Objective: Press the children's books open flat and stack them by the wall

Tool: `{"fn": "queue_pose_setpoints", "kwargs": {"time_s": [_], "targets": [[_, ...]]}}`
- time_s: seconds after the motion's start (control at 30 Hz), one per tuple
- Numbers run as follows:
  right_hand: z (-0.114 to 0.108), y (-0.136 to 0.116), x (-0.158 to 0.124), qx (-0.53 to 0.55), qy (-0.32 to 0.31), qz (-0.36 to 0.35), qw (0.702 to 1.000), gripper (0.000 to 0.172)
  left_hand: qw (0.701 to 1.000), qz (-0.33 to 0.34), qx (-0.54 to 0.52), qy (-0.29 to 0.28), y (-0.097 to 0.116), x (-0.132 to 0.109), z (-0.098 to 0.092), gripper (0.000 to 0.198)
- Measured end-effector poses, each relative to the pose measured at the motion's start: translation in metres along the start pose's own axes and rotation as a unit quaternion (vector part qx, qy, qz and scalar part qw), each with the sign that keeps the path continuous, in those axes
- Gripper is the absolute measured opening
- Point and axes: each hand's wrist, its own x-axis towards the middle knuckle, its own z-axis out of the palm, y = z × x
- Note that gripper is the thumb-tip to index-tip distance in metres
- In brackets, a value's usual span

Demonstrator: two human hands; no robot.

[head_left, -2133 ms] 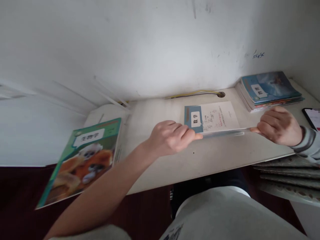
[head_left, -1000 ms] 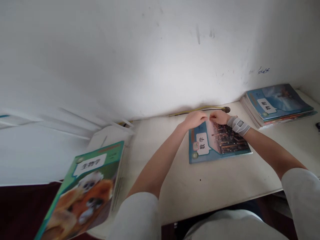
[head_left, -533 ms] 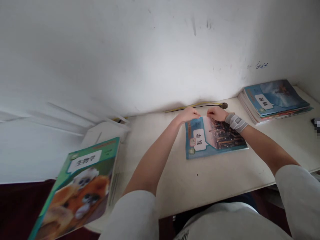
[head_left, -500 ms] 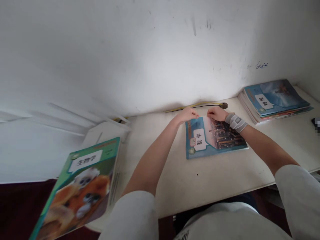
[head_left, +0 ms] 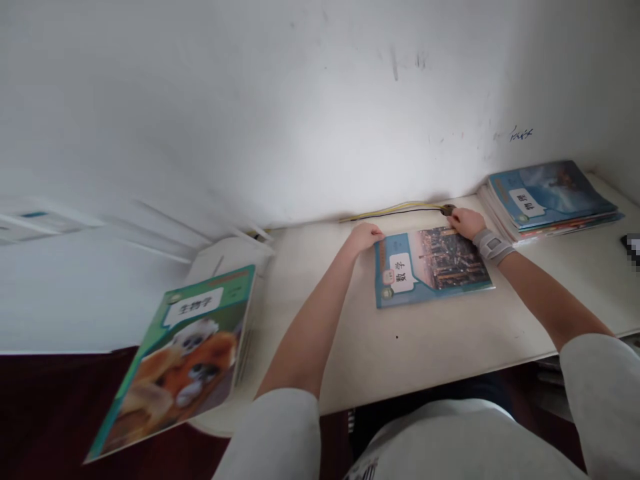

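The left hand (head_left: pixel 367 237) and right hand (head_left: pixel 467 222) pinch the blue book (head_left: pixel 425 267) by its far corners, probably to steady it flat on the table (head_left: pixel 350 353). The book stack (head_left: pixel 555 193), right, and green book (head_left: pixel 185 360), overhanging left, seem set aside.

A blue book (head_left: pixel 433 268) carries a pink and dark-brown city picture (head_left: pixel 447 257), a green book (head_left: pixel 160 333) an orange monkey picture (head_left: pixel 185 370). The desk (head_left: pixel 360 370) is off-white, the wall (head_left: pixel 300 120) greyish white, the wristband (head_left: pixel 493 247) grey, the shirt (head_left: pixel 445 433) white, one wire (head_left: pixel 407 205) yellow.
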Motion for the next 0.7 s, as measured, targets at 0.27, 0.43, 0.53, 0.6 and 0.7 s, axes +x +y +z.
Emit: {"fn": "queue_pose_setpoints", "kwargs": {"time_s": [0.27, 0.43, 0.53, 0.6, 0.7], "targets": [[-0.021, 0.001, -0.049, -0.074, 0.066, 0.038, 0.994, 0.039, 0.991, -0.079, 0.073, 0.082, 0.022, -0.018, 0.007, 0.025], [-0.015, -0.056, -0.082, -0.059, 0.062, -0.127, 0.988, 0.047, 0.983, -0.036, 0.105, 0.148, 0.068, -0.043, 0.035, 0.041], [-0.001, -0.083, -0.082, -0.021, 0.015, -0.115, 0.993, 0.048, 0.983, -0.023, 0.115, 0.139, 0.094, -0.054, 0.060, 0.045], [0.006, -0.092, -0.077, -0.009, 0.008, -0.091, 0.996, 0.049, 0.983, -0.044, 0.122, 0.127, 0.106, -0.056, 0.072, 0.048], [0.010, -0.098, -0.069, -0.003, 0.008, -0.070, 0.998, 0.050, 0.979, -0.075, 0.130, 0.137, 0.113, -0.055, 0.080, 0.051]]}}
